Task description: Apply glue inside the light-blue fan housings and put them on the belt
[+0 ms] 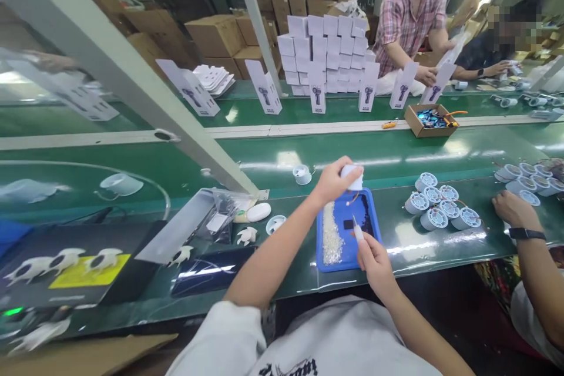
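Observation:
My left hand [335,181] is closed round a white round housing [353,178] above the far end of a blue tray [321,261]. Thin coloured wires [351,198] dangle from the housing. Lower down, my right hand [376,261] grips a slim white-handled tool [358,231], its thin tip pointing up over the tray; its exact kind is unclear. Inside the tray lie a heap of small white pieces [331,235] at the left, dark small pieces [366,211] at the right and a black square [348,224].
Several white motor housings [434,217] stand right of the tray, near a co-worker's hand [513,211]. One more housing [302,174] sits beyond my left forearm. White boxes [317,91] and a carton of small parts [432,120] line the far side. A slanted metal post [189,129] rises at left.

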`<state>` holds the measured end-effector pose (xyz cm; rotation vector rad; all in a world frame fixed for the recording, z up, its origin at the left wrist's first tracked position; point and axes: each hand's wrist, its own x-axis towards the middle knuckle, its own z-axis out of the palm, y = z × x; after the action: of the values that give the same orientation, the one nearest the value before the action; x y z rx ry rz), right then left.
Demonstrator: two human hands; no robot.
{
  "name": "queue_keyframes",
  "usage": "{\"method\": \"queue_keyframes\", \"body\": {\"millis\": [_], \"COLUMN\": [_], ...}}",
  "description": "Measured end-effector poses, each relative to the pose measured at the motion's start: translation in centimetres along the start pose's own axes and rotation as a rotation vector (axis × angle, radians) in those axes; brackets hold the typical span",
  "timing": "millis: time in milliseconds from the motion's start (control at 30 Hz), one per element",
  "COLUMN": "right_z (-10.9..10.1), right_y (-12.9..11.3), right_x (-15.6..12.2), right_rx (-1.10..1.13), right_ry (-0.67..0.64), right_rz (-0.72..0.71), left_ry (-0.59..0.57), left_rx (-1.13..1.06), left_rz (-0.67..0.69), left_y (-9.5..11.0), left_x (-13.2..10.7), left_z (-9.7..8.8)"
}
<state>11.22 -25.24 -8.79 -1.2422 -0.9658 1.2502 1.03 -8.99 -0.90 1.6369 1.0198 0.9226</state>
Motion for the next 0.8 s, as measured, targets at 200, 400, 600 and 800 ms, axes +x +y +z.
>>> {"method": "queue_keyframes", "body": {"millis": [200, 400, 600, 800], "right_z": [-1.3, -2.9, -3.1, -2.5], "right_y": [0.8, 1.2, 1.3, 0.4], "right_x": [-0.8, -1.8, -2.3, -1.1], "right_rx": [0.020, 0.017, -0.047, -0.334], "right_ry": [0.072, 0.186, 0.163, 0.173], "right_rz": [0.101, 0.128, 0.149, -0.041], "left_ry": [-0.144, -0.246, -0.314, -0.382], "left_rx": [0.662, 0.830, 0.833, 0.946], "left_rz": [0.118, 0.240, 0.099, 0.025], "left_y": [-3.4, -4.1, -4.3, -6.2], "left_x": [6.3, 5.3, 5.9, 8.4], "left_z": [-1.1, -0.5, -1.0, -0.1]}}
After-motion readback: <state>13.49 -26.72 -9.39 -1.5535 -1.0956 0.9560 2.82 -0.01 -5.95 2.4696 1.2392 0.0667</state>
